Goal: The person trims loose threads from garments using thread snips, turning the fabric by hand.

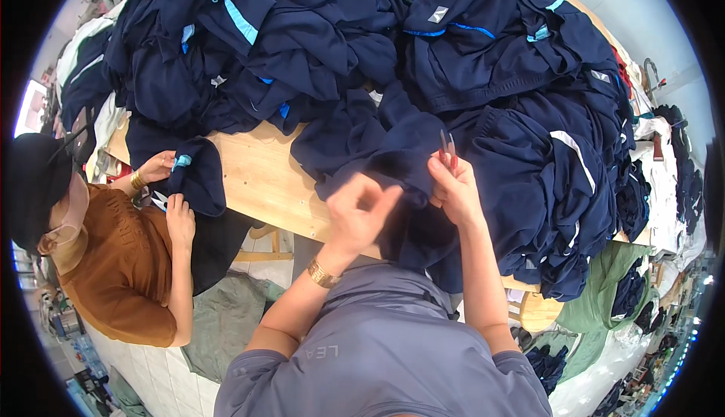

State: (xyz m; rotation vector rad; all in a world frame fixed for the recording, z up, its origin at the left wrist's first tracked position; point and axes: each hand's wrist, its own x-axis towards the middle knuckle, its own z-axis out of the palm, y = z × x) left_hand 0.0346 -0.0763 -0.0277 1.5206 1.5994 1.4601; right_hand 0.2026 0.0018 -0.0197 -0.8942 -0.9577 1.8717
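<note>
My right hand (456, 194) is closed around a small pair of red-handled thread snips (447, 153), their blades pointing up and away from me. Left of it, my left hand (361, 213) is curled with thumb and finger close together, slightly blurred; anything pinched there is too small to make out. Beneath and between both hands lies a navy garment (400, 153), bunched over the front table edge and hanging toward my lap. Whether the left fingers touch the cloth cannot be told.
Large heaps of navy garments (257, 47) with light-blue and white trims cover the wooden table (260, 179). At left, a co-worker in a brown shirt (124, 266) holds scissors (159, 200) and a navy piece. Stools (540, 311) and green cloth bundles (604, 285) sit beyond the near edge.
</note>
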